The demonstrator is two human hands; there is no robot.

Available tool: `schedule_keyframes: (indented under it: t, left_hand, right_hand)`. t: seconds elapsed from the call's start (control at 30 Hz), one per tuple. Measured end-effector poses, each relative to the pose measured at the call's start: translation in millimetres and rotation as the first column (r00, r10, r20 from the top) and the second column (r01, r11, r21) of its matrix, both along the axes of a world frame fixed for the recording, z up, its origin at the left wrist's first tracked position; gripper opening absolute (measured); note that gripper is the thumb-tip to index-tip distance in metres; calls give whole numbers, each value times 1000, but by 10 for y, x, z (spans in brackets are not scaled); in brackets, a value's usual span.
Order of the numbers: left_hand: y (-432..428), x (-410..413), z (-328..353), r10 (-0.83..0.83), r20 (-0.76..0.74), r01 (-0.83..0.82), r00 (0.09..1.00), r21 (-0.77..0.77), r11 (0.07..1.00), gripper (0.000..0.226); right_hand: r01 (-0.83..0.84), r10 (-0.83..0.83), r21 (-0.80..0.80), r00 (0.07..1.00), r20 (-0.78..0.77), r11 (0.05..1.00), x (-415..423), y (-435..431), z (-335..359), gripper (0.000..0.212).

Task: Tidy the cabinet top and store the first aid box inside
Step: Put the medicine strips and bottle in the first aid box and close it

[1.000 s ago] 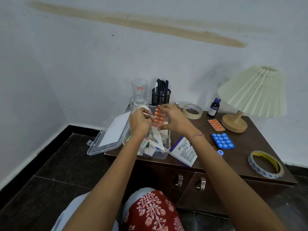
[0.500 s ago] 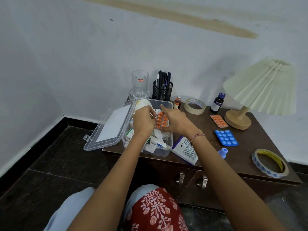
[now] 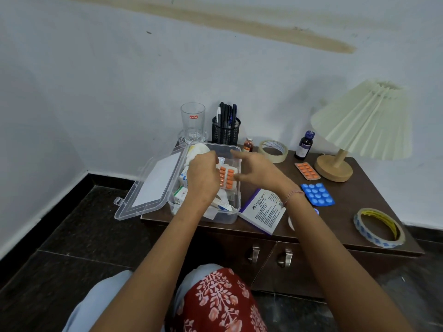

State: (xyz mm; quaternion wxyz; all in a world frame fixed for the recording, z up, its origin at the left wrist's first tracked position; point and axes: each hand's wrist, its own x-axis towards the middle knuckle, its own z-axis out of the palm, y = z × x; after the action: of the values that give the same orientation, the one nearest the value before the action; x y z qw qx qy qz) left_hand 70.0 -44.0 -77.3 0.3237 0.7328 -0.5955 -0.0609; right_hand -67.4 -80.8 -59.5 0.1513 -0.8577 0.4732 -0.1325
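**Open first aid box under both hands**

The clear plastic first aid box (image 3: pixel 227 218) sits open at the left end of the dark brown cabinet top (image 3: pixel 342 219), its lid flopped toward nine o'clock. An orange blister strip (image 3: pixel 226 177) lies inside. The left hand (image 3: pixel 202 180) curls down beside the strip; I cannot tell whether it grips anything. The right hand (image 3: pixel 256 173) hovers with fingers spread. A white stamp-pad carton (image 3: pixel 262 210) lies at four o'clock.

Two orange pill strips (image 3: pixel 226 177) (image 3: pixel 307 170), one blue strip (image 3: pixel 317 194), two tape rolls (image 3: pixel 273 159) (image 3: pixel 374 240), two bottles (image 3: pixel 248 145) (image 3: pixel 304 146), one glass (image 3: pixel 193 123), one lamp (image 3: pixel 364 121)
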Motion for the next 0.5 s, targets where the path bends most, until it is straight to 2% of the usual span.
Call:
schedule_keyframes:
  t: [0.07,0.13,0.2,0.27,0.33,0.4,0.43,0.5]
  left_hand:
    - [0,-50,40,7,-97,-10,995,-29,1000,16]
    - [23,-154,99,-24,-166,16,986,-46,999,15]
    - [52,-322,149,-91,-229,84,969,-41,996,17]
    - [66,-540,171,-164,-381,176,910,-6,984,19]
    - [45,-775,170,-174,-591,258,788,60,964,19]
    - [10,-1011,182,-94,-797,334,597,140,932,23]
    - [-8,-1128,200,-40,-862,373,505,176,911,28]
    - [-38,-1339,230,41,-918,434,395,225,872,39]
  right_hand:
    - [86,-83,-20,989,120,996,-210,95,81,61]
    - [214,-206,-29,964,170,976,-468,148,103,53]
    - [347,-333,-27,918,216,938,-741,166,78,46]
    - [440,-429,9,871,238,898,-1003,166,31,42]
    - [509,-511,69,833,211,858,-1227,154,-20,39]
    - [559,-570,114,797,200,821,-1393,140,-85,34]
    - [580,-594,127,780,199,805,-1460,138,-116,32]
    - [628,-647,155,742,178,763,-1565,143,-167,29]
